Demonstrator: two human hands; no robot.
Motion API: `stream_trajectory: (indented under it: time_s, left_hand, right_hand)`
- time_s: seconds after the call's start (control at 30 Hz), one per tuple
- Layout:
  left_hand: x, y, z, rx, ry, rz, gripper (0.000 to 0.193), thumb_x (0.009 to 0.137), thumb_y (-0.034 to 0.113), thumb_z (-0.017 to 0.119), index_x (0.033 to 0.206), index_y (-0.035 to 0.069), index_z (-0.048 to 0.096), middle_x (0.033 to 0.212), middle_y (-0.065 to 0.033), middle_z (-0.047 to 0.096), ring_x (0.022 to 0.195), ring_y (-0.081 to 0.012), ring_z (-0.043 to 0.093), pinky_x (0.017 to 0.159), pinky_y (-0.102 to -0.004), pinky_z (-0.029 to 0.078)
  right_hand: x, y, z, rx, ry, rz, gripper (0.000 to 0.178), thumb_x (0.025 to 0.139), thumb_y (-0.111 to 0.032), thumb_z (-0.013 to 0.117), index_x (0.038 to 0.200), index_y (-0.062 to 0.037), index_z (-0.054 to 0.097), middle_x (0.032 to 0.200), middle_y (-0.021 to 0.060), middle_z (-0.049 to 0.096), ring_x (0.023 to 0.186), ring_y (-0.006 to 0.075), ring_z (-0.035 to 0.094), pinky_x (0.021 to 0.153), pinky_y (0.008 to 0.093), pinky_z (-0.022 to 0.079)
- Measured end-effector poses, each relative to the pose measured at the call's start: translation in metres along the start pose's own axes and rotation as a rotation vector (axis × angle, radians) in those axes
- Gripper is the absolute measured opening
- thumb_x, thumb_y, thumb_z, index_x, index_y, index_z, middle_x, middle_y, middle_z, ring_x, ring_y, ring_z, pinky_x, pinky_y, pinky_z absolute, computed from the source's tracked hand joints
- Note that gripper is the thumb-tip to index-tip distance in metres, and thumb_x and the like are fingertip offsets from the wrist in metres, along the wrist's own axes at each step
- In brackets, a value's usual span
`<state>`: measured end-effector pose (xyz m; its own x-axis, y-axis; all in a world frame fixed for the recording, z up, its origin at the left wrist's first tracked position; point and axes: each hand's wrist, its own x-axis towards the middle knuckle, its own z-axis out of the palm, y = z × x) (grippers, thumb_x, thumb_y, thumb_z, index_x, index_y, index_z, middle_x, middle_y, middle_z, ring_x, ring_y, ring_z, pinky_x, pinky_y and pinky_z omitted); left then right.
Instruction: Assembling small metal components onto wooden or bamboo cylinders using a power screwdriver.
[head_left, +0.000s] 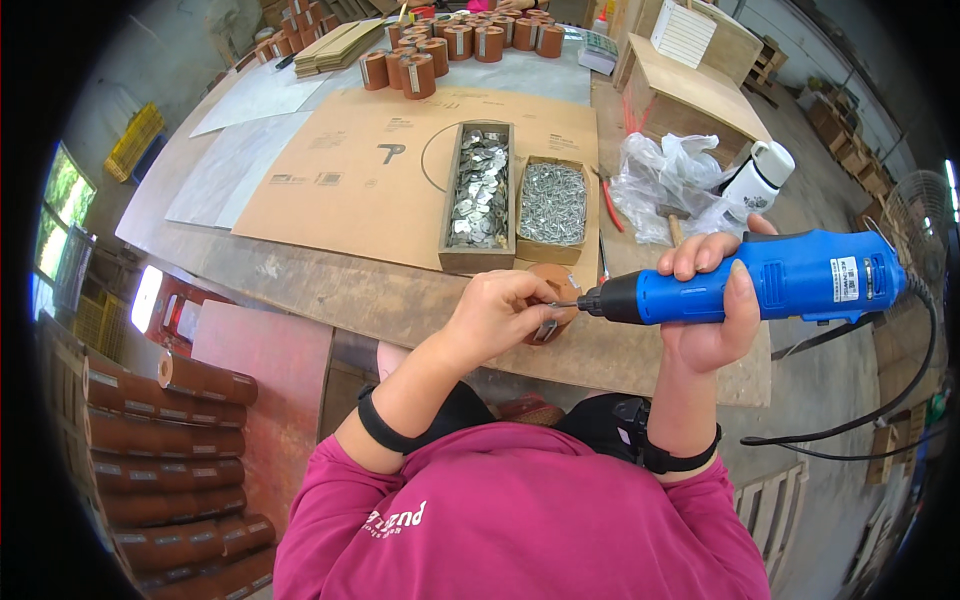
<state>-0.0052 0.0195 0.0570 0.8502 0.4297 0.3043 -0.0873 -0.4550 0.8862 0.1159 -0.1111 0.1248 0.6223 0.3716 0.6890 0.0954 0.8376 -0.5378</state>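
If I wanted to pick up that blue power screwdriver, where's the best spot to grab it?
Around the thick blue barrel of the power screwdriver, coming from below as the right hand does. It lies level, its bit pointing left toward the left hand, cord trailing right.

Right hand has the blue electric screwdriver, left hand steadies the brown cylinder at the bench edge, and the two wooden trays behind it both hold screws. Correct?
Not quite. In the head view only the shorter wooden tray holds screws; the longer tray beside it holds flat metal plates. The rest stands: the right hand grips the blue electric screwdriver, and the left hand steadies the brown cylinder at the bench edge.
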Motion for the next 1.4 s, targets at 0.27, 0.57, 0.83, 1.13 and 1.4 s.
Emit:
stream_trajectory:
  time_s: [0.27,0.57,0.83,1.13,1.4]
  left_hand:
    - [-0.003,-0.01,0.002,0.268,-0.052,0.18,0.01,0.07,0.011,0.067,0.075,0.006,0.059,0.069,-0.004,0.06,0.064,-0.018,0.057,0.092,-0.0443,0.033]
    - [-0.005,-0.018,0.012,0.093,0.0,0.044,0.018,0.065,0.009,0.069,0.071,0.005,0.053,0.097,-0.0033,0.062,0.092,-0.0235,0.057,0.097,-0.0552,0.022]
    - [-0.015,-0.025,0.014,0.236,0.002,0.14,0.018,0.068,0.011,0.066,0.084,0.008,0.059,0.111,-0.0036,0.056,0.114,-0.0285,0.042,0.095,-0.0569,0.022]
    - [-0.019,-0.032,0.018,0.331,-0.001,0.14,0.027,0.07,0.001,0.049,0.095,0.005,0.06,0.119,-0.0036,0.049,0.119,-0.0308,0.035,0.095,-0.0598,0.018]
    - [-0.017,-0.023,0.017,0.401,0.014,0.112,0.032,0.069,0.016,0.061,0.1,0.009,0.055,0.124,-0.0093,0.042,0.121,-0.0332,0.031,0.094,-0.0621,0.016]
  right_hand:
    - [-0.001,0.001,0.007,-0.018,-0.085,0.069,0.054,0.074,-0.007,0.053,0.121,-0.0032,0.025,0.074,0.0106,0.049,0.065,0.02,0.051,0.062,0.0358,0.046]
    - [-0.001,0.011,0.015,-0.051,-0.214,0.166,0.057,0.071,0.002,0.056,0.119,-0.0028,0.026,0.075,0.0094,0.051,0.066,0.0173,0.053,0.064,0.0317,0.046]
    - [-0.003,0.031,0.016,-0.332,-0.155,0.137,0.051,0.073,-0.001,0.053,0.119,-0.0015,0.03,0.073,0.0103,0.05,0.064,0.0183,0.052,0.062,0.0323,0.045]
    - [-0.001,0.04,0.016,-0.371,-0.173,0.187,0.05,0.073,0.0,0.056,0.117,-0.0006,0.032,0.072,0.0092,0.051,0.064,0.0167,0.053,0.061,0.0293,0.045]
    - [0.003,0.044,0.019,-0.306,-0.09,0.23,0.04,0.067,0.004,0.06,0.104,0.0031,0.044,0.074,0.004,0.055,0.066,0.0088,0.054,0.059,0.0222,0.044]
